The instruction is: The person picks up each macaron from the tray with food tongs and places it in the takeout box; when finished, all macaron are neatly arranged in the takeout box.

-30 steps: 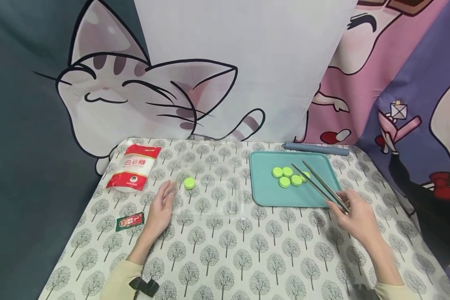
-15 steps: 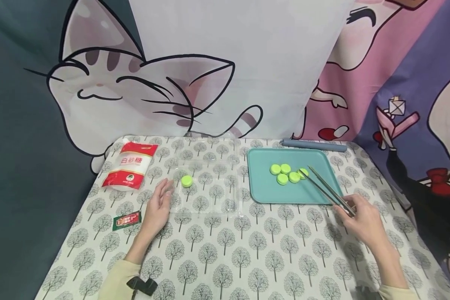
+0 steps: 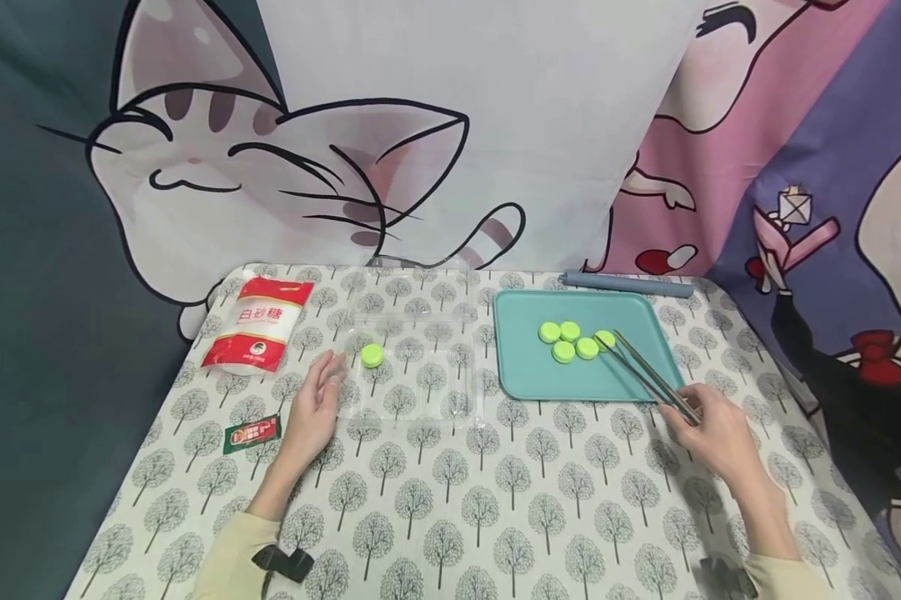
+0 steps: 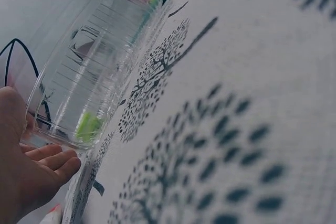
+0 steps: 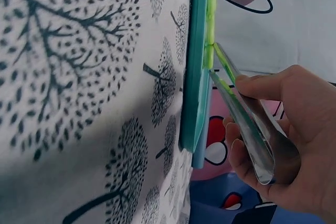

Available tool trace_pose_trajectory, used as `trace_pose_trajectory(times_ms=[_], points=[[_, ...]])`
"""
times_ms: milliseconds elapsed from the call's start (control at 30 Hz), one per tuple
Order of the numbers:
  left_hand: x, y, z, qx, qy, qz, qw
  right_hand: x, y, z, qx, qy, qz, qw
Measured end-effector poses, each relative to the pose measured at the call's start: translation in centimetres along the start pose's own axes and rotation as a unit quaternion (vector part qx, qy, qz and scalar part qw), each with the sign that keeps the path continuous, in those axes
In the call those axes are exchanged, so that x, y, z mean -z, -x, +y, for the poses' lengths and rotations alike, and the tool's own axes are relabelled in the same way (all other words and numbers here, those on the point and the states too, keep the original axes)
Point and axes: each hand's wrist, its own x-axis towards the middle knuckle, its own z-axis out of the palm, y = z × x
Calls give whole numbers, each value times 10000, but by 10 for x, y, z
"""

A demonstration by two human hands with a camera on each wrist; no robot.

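My right hand (image 3: 716,429) holds metal tongs (image 5: 247,119), thumb on one arm and fingers round the other. In the head view their spread tips stand at the rightmost of several green macarons (image 3: 587,347) on the teal tray (image 3: 555,387). At the left, a clear plastic box (image 3: 427,408) with its lid folded back holds one green macaron (image 3: 372,356) in its far left part. My left hand (image 3: 315,408) rests beside the box's left wall, fingers loosely extended; in the left wrist view the fingertips (image 4: 65,163) are right at the clear wall.
A red and white bag of white sugar (image 3: 258,325) lies at the back left, with a small green and red packet (image 3: 252,434) nearer the front. A blue-grey rolled tube (image 3: 630,285) lies behind the tray. The tree-patterned tablecloth (image 3: 450,500) spreads in front.
The tongs' tips have moved slightly right and lower, from above the rightmost macaron to right at it. The left hand stays by the box. The whole head view has shifted a little.
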Motion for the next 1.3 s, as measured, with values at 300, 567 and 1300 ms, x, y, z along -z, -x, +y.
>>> trace_pose_trajectory(times_ms=[300, 567, 1300], points=[[0, -1, -1, -51, 10, 6, 10000, -8, -4, -3, 76, -32, -60, 9999], [1, -1, -2, -63, 34, 30, 10000, -11, -3, -1, 199, -99, 293, 9993], [-4, -2, -2, -72, -123, 149, 9998, 4, -20, -41, 1297, -290, 1294, 9826]])
